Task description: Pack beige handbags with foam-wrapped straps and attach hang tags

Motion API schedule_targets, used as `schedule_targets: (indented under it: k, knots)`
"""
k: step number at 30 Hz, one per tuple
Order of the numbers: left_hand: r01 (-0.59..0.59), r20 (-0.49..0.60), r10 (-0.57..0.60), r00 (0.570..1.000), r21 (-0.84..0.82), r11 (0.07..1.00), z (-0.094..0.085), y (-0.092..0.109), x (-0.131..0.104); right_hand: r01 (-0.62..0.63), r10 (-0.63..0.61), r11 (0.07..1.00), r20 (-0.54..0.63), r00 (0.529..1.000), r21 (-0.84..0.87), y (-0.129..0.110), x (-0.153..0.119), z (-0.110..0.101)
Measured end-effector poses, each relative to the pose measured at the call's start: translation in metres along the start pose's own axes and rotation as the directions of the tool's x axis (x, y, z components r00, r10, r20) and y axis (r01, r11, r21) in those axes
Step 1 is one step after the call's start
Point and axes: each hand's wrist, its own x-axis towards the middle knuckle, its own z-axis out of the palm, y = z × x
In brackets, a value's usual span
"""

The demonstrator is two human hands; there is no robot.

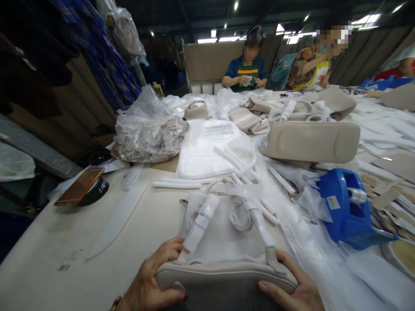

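A beige handbag (pixel 227 276) lies at the table's near edge, its base toward me. My left hand (pixel 155 276) grips its left bottom corner, thumb on the near face and fingers over the far side. On the right corner my right hand (pixel 295 283) holds it the same way. White wrapping covers the straps, one wrapped strap (pixel 202 222) on the left and another wrapped strap (pixel 261 222) on the right. A coiled, wrapped piece (pixel 240 214) rests between them. The bag's lower near part runs out of view.
A blue tape dispenser (pixel 343 207) stands at right, near another beige bag (pixel 313 140). White foam tubes (pixel 240 164) lie ahead by a stack of white sheets (pixel 207 147). A filled plastic bag (pixel 149 129) and a phone (pixel 79 185) sit at left. Co-workers (pixel 249 69) sit across the table.
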Motion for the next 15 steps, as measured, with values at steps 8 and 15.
schedule_targets:
  k: [8,15]
  knots:
    - [0.388,-0.046,-0.421,0.906,-0.308,0.869,0.021,0.018,0.012,-0.192,0.193,0.974,0.001,0.981,0.116,0.001,0.012,0.012]
    - [0.423,0.161,-0.392,0.906,-0.295,0.857,0.013,0.01,0.018,-0.148,0.148,0.982,0.014,0.989,0.116,-0.003,0.022,0.014]
